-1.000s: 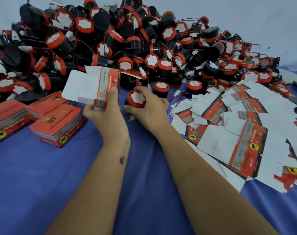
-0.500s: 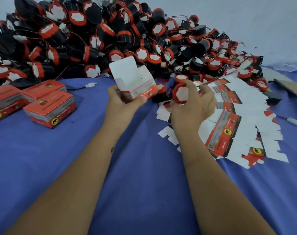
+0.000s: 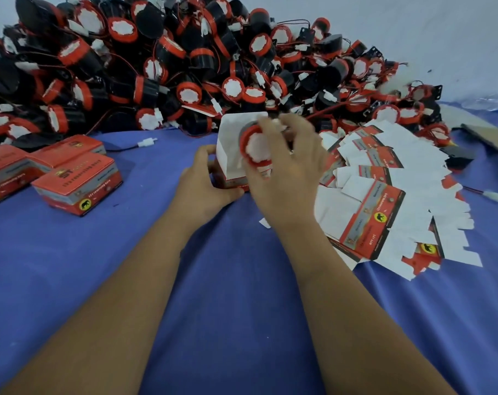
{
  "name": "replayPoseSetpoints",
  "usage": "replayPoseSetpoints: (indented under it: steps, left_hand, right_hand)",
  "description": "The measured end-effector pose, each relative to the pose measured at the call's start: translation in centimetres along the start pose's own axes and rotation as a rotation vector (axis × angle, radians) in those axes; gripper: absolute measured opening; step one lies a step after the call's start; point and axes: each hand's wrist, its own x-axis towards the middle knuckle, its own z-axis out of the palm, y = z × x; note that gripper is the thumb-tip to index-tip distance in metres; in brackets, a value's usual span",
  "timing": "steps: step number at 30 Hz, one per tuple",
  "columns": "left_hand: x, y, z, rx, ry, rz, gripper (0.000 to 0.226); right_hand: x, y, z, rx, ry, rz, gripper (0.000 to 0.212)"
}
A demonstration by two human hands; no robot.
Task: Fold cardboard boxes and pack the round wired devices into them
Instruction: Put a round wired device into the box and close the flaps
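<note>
My left hand [image 3: 206,185] grips the base of a small folded cardboard box [image 3: 230,146], white inside and red outside, standing on the blue cloth with its top flap raised. My right hand [image 3: 287,172] holds a round black-and-red wired device [image 3: 254,146] by its rim at the box's open mouth, white face toward me. Whether the device sits inside the box is unclear. A big heap of the same round devices [image 3: 185,67] fills the back of the table.
Several closed red boxes [image 3: 77,181] lie at the left. A fan of flat unfolded box blanks [image 3: 384,189] spreads to the right of my hands. A loose white connector [image 3: 146,143] lies left of the box. Blue cloth [image 3: 227,295] covers the near table.
My left hand has lowered the box onto the cloth. My right hand has brought the device leftward from beside the box to its open mouth.
</note>
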Motion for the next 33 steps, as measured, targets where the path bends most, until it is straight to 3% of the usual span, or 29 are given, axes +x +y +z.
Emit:
replayPoseSetpoints:
  steps: [3, 7, 12, 16, 20, 24, 27, 33]
  left_hand:
    - [0.1, 0.1, 0.0, -0.010, 0.008, -0.006, 0.066]
    - [0.1, 0.2, 0.1, 0.002, 0.015, -0.011, 0.066]
    - [0.3, 0.3, 0.2, 0.009, 0.022, -0.011, 0.068]
    - [0.4, 0.4, 0.2, 0.006, 0.058, -0.028, 0.070]
    - [0.4, 0.4, 0.2, 0.014, 0.070, -0.034, 0.059]
    - [0.4, 0.4, 0.2, 0.012, 0.070, -0.055, 0.056]
    - [0.6, 0.4, 0.2, -0.069, 0.129, -0.080, 0.050]
    - [1.1, 0.1, -0.2, -0.070, 0.342, -0.164, 0.043]
  right_hand:
    - [-0.6, -0.9, 0.6, -0.077, -0.147, -0.124, 0.050]
    - [-0.7, -0.8, 0.7, -0.058, -0.333, -0.032, 0.060]
    - [-0.6, -0.2, 0.5, 0.082, -0.267, 0.068, 0.069]
    - [-0.8, -0.6, 0.8, 0.186, -0.281, 0.082, 0.061]
    - [-1.0, -0.4, 1.1, 0.123, -0.435, 0.062, 0.037]
    - [-1.3, -0.4, 1.4, 0.061, -0.581, 0.053, 0.034]
    - [-1.2, -0.3, 1.1, 0.114, -0.528, 0.067, 0.031]
    - [-0.8, 0.6, 1.0, 0.191, -0.232, 0.223, 0.013]
